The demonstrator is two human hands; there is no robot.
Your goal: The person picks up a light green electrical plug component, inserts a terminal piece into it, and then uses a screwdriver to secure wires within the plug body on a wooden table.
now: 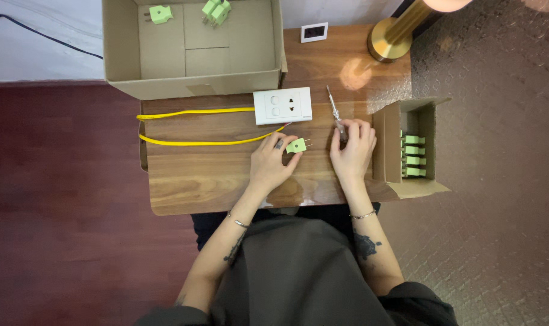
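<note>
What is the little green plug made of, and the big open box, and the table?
The green plug in the left hand looks like smooth matte plastic, with thin metal-looking prongs. The big box looks like cardboard: dull brown, folded flaps. The table looks like wood or a wood-look coating, with streaky brown grain and a slight shine; which one is hard to tell.

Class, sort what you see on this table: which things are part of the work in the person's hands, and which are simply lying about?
In the work:
left hand holding a green plug
right hand gripping a screwdriver

Lying about:
white socket plate
yellow wire
large open box with green plugs
small box of plugs
brass lamp base
</note>
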